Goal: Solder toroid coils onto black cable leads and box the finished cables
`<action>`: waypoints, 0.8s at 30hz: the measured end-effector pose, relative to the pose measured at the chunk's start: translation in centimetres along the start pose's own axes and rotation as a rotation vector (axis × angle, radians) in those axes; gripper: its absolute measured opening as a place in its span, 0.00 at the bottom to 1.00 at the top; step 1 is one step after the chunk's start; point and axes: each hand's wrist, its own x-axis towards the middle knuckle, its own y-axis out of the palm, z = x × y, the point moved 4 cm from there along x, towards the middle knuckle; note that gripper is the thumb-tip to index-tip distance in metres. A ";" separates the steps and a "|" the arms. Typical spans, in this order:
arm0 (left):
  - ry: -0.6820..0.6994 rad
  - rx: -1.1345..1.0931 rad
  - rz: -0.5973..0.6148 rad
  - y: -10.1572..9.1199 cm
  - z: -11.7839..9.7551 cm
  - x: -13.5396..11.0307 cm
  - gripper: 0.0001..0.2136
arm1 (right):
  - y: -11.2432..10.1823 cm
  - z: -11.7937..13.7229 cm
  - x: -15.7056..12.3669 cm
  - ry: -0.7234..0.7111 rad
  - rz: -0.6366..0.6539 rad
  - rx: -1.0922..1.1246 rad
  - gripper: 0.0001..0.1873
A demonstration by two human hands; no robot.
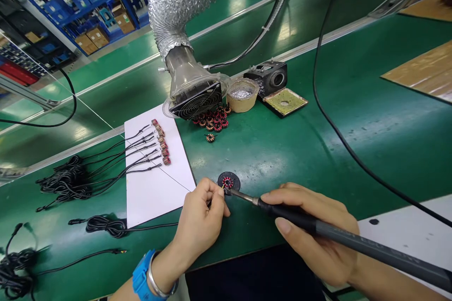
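My right hand (pixel 318 230) grips a soldering iron (pixel 289 211) by its dark handle, like a pen. The iron's metal tip meets a small red-and-black wound ring coil (pixel 228 182), which rests on a round black disc (pixel 235 176). Just left of the coil, my left hand (pixel 201 216) is closed in a pinch on the end of a black cable (pixel 151 226). A thin yellow wire end shows at its fingertips, close to the iron's tip. The exact joint between wire and coil is hidden by the fingers and the tip.
A fume duct (pixel 183 66) hangs over a pile of ring coils (pixel 219 120). Beside it stand a solder-filled bowl (pixel 242 95) and an iron stand (pixel 271 80) with a yellow sponge (pixel 285 102). A white sheet (pixel 151 197) bears cables with coils. Coiled black cables (pixel 67 178) lie left.
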 end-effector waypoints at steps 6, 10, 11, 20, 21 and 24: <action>0.000 0.007 0.007 0.0 0.0 0.0 0.13 | 0.3 0.1 -0.3 -0.050 -0.012 -0.004 0.15; -0.006 0.007 0.005 0.0 0.1 0.0 0.12 | -0.2 0.2 -0.2 -0.049 -0.014 -0.015 0.15; -0.006 0.007 0.005 0.0 0.1 0.0 0.12 | -0.4 0.3 -0.1 -0.049 -0.009 -0.020 0.15; -0.003 0.010 0.006 0.0 0.1 -0.1 0.12 | -0.7 0.0 -0.1 -0.056 -0.016 -0.011 0.15; 0.001 0.008 0.006 0.0 0.1 0.0 0.12 | -0.6 0.0 -0.1 -0.051 -0.012 -0.010 0.15; 0.002 0.008 0.008 0.1 0.0 0.0 0.12 | -0.7 0.0 0.1 -0.053 -0.007 -0.002 0.16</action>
